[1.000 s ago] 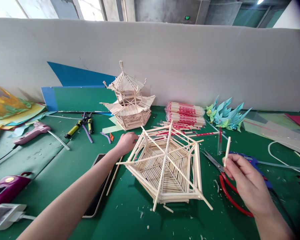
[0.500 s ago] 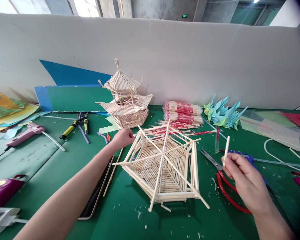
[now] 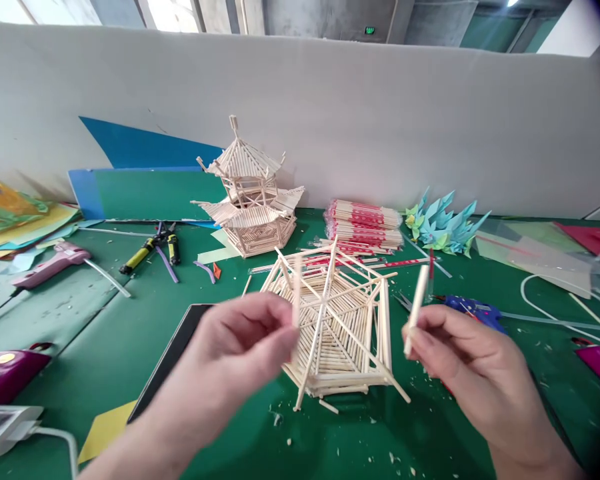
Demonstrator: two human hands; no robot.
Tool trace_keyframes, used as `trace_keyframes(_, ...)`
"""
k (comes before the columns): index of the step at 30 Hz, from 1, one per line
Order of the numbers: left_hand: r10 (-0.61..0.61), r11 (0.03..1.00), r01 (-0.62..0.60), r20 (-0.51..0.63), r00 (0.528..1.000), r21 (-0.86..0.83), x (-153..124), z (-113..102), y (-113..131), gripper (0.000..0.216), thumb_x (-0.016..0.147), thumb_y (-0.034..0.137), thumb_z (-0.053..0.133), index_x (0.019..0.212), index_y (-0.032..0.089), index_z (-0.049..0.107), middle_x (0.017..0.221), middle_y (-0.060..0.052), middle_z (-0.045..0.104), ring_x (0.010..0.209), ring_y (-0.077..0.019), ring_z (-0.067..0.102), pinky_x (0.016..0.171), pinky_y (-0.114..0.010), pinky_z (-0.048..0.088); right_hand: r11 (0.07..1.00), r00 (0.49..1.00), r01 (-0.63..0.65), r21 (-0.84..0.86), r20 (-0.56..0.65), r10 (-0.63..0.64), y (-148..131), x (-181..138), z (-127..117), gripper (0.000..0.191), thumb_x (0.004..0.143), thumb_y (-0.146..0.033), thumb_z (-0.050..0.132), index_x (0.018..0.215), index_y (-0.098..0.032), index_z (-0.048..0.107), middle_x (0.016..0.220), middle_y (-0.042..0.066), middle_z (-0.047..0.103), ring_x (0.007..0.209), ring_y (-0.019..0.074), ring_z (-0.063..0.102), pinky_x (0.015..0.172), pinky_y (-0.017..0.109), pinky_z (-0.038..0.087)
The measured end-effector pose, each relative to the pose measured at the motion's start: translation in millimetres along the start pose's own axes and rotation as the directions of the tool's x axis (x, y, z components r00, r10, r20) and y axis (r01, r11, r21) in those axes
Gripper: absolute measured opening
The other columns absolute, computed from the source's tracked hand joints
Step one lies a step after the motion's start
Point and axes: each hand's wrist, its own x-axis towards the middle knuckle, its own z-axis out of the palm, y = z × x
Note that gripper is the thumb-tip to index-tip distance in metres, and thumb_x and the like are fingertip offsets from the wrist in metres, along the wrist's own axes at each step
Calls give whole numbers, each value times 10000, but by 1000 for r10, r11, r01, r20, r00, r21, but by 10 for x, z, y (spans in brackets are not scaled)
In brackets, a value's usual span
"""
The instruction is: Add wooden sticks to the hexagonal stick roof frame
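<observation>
1. Bare left hand (image 3: 245,353): uncovered fingers to wrist, rounded thumb (image 3: 270,353), outline a bit blurred
2. Bare left forearm (image 3: 140,447): uncovered too, tapers toward hand, cut off by bottom edge
3. Bare right hand (image 3: 473,360): uncovered, slim rounded fingers (image 3: 445,318), nail detail too small to tell
4. Bare right wrist (image 3: 525,430): uncovered, arm cropped below by bottom edge

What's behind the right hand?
Part of the blue glue gun and the blade tips of the scissors show; the right hand and its stick cover most of the rest.
</observation>
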Motion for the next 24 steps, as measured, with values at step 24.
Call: trace_keyframes(24,-105,992,116,176,979,-53,117,400,-141,250,706,382,690,654,162,584,549,37,504,473,-61,393,443,-189,296,1000,889,-19,14,459,10,-126,125,180,197,868,-321,530,717,-195,527,594,-50,438,549,90,375,483,203,324)
